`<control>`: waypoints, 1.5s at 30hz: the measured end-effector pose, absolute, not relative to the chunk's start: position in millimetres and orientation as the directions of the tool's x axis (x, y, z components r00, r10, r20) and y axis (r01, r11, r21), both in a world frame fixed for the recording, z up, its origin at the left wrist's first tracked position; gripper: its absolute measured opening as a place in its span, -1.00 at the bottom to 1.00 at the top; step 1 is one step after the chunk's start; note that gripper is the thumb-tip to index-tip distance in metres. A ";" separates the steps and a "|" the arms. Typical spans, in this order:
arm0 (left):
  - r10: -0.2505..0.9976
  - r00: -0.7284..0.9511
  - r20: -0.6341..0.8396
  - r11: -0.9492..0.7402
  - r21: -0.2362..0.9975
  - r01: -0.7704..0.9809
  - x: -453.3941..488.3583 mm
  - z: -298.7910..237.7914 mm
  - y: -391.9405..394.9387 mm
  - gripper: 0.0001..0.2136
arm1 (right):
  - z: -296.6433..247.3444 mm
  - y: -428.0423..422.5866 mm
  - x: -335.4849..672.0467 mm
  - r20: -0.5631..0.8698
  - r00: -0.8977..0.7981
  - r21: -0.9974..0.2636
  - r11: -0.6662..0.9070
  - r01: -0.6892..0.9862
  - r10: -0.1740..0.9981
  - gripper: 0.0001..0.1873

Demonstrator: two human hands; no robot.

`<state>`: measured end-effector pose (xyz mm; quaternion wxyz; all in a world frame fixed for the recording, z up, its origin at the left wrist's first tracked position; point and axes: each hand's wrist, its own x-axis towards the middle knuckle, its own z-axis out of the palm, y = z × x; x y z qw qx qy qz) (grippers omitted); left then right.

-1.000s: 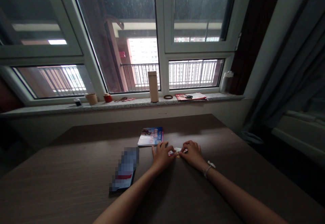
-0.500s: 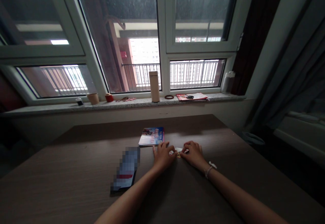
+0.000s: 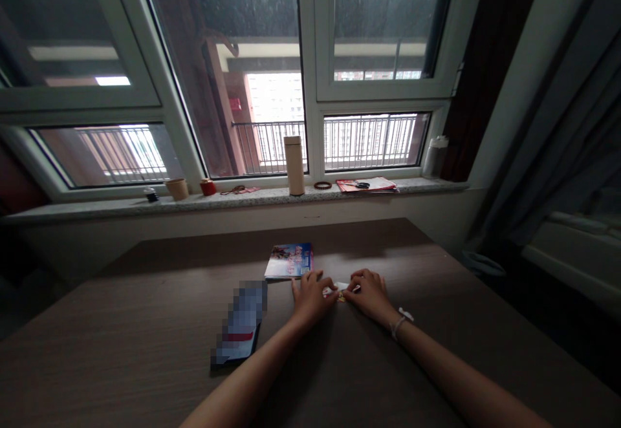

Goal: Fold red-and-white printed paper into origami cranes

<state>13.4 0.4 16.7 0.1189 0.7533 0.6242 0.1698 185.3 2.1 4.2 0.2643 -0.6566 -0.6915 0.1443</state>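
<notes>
Both of my hands rest on the dark wooden table (image 3: pixel 121 344), close together. My left hand (image 3: pixel 309 299) and my right hand (image 3: pixel 369 295) have their fingers curled and pinch a small white and yellow piece of paper (image 3: pixel 341 289) lying between them. Most of the paper is hidden under the fingers. A bracelet sits on my right wrist (image 3: pixel 398 323). A colourful booklet (image 3: pixel 290 260) lies just beyond my left hand.
A dark flat object with a blurred top (image 3: pixel 240 328) lies left of my left forearm. On the stone windowsill (image 3: pixel 97 207) stand a tall beige flask (image 3: pixel 294 165), small cups (image 3: pixel 176 188), red papers (image 3: pixel 366 185) and a jar (image 3: pixel 433 156). A curtain (image 3: pixel 557 124) hangs at right.
</notes>
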 end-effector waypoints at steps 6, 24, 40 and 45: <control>0.977 0.178 0.120 -0.211 0.389 0.897 12.8 16.7 -0.6 -0.81 | 5.8 0.0 184.1 0.188 0.012 -0.547 0.095 0.832 0.982 -0.83; 0.973 0.195 0.125 -0.229 0.399 0.888 10.4 14.8 1.5 -0.77 | 8.3 0.6 184.3 0.164 0.016 -0.561 0.080 0.824 0.986 -0.76; 0.972 0.231 0.030 -0.222 0.426 0.877 5.2 18.9 4.6 -0.78 | 9.7 6.2 190.8 0.101 0.022 -0.583 0.041 0.812 0.995 -0.85; 0.967 0.254 0.006 -0.234 0.412 0.881 2.2 18.7 5.7 -0.77 | 9.6 7.4 193.5 0.084 0.004 -0.579 0.045 0.814 0.996 -0.87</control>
